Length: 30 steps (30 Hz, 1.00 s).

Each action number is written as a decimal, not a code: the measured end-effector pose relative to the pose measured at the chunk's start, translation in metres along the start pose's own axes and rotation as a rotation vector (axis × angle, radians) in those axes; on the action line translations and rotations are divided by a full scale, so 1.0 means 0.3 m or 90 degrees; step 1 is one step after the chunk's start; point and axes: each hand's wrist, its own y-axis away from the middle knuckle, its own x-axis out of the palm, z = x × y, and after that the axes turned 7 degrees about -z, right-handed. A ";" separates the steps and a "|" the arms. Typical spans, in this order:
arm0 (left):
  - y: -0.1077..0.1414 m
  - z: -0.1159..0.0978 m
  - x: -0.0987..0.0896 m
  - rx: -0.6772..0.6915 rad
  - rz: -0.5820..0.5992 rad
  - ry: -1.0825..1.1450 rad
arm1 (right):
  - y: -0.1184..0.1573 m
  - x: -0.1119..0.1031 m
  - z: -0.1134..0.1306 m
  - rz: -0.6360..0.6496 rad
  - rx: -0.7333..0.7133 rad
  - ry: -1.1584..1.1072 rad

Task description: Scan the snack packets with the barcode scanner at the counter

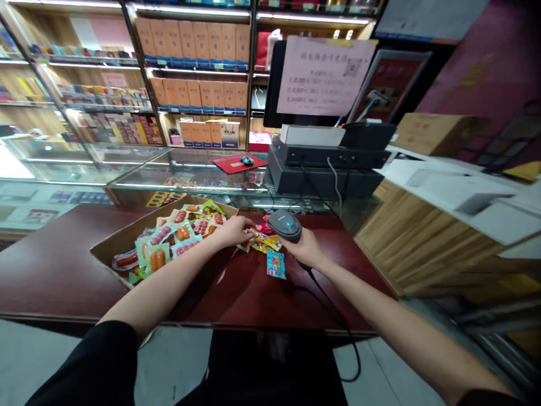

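In my right hand is a black barcode scanner with a small blue light, its cord running down over the table edge. My left hand reaches across to a small pile of snack packets, its fingers bent at a yellow packet; whether they pinch it is unclear. A red packet lies behind the yellow ones, partly covered by the scanner. Nearer to me a blue packet lies flat. Left of the pile, a shallow cardboard box holds several packs of small sausages.
The dark red table meets a glass display counter. On it are a red mouse pad, a mouse and a black cash drawer unit below a monitor with a pink notice. A wooden cabinet stands right.
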 end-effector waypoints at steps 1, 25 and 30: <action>0.004 -0.002 0.022 0.012 0.023 -0.052 | 0.010 -0.014 -0.001 -0.004 0.006 0.009; -0.020 0.026 0.071 -0.094 -0.058 0.030 | 0.081 -0.069 -0.076 -0.048 0.012 0.002; -0.030 0.014 0.041 -0.218 -0.118 0.430 | 0.076 -0.053 -0.068 -0.034 0.009 0.001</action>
